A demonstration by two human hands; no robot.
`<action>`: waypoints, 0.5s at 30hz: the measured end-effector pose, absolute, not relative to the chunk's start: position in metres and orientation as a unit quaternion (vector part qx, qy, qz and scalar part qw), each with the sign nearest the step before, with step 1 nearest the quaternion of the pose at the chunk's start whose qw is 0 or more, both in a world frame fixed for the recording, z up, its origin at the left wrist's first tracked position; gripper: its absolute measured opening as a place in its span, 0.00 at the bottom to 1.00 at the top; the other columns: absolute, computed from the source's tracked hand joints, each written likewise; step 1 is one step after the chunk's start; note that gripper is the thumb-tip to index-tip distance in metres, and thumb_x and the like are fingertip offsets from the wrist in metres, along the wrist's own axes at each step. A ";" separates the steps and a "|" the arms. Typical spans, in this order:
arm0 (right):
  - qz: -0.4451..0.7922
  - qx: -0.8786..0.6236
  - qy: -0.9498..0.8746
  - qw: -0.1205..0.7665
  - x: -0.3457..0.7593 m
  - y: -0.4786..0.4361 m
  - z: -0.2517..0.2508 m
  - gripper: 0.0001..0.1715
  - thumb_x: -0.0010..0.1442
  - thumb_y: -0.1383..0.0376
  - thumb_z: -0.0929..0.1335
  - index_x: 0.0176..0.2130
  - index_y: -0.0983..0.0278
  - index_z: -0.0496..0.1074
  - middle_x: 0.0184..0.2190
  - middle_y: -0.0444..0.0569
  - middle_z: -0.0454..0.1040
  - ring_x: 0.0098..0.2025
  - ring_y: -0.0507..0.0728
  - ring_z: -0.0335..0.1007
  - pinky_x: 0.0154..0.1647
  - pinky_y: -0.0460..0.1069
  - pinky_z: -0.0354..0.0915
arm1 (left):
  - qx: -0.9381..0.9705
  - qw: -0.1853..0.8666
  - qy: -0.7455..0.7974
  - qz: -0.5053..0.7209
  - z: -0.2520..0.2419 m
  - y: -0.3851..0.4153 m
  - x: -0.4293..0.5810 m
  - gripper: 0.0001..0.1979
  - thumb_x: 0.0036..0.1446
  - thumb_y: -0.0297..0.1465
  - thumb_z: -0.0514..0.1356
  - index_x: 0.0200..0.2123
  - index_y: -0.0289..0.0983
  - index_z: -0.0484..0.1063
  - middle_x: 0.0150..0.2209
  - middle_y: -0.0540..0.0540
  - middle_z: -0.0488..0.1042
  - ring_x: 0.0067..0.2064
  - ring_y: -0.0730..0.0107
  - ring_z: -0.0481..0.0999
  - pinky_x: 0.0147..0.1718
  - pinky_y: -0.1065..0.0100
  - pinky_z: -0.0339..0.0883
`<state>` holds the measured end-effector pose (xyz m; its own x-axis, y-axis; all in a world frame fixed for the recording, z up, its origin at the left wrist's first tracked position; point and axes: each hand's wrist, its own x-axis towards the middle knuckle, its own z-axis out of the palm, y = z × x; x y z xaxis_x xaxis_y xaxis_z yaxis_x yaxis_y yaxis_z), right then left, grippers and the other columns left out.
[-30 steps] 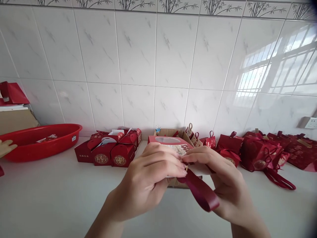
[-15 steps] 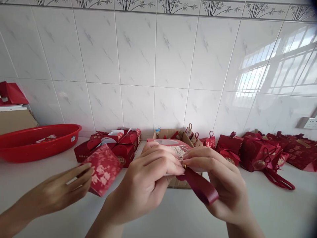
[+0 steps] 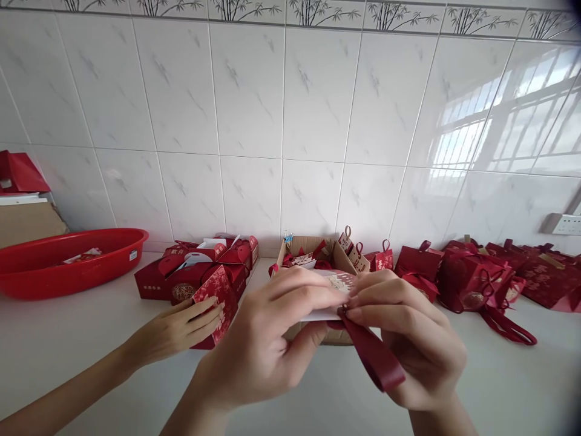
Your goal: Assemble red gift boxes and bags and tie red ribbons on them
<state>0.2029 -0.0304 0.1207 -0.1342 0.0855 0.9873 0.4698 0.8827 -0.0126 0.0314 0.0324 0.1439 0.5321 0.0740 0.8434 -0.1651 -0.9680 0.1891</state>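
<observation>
Both of my hands meet over a white and red printed card (image 3: 320,315) at the centre. My left hand (image 3: 272,333) is closed on the card, its fingers on top and thumb underneath. The fingertips of my right hand (image 3: 408,333) pinch at the card's right corner, where a small metal eyelet (image 3: 342,309) shows. From that corner a dark red ribbon loop (image 3: 374,357) hangs down toward my right palm. What exactly the right fingertips grip is partly hidden.
Another person's hand (image 3: 186,327) touches a patterned red box (image 3: 220,297) at left. Behind are red boxes (image 3: 154,281), a red basin (image 3: 68,278) and a cardboard box (image 3: 345,257) with red items. Red gift bags (image 3: 476,278) line the right wall.
The other person's hand and the patterned box have moved right, closer to my left hand. My hands and the card have shifted slightly right, and more of the cardboard box's contents shows.
</observation>
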 end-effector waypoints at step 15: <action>-0.197 -0.169 -0.719 0.645 0.198 -0.021 0.128 0.16 0.53 0.80 0.64 0.38 0.67 0.74 0.28 0.51 0.74 0.32 0.55 0.71 0.32 0.51 0.74 | 0.865 0.064 0.016 0.497 0.142 0.039 0.035 0.11 0.57 0.20 0.59 0.39 0.41 0.74 0.41 0.49 0.79 0.46 0.70 0.78 0.47 0.71 0.72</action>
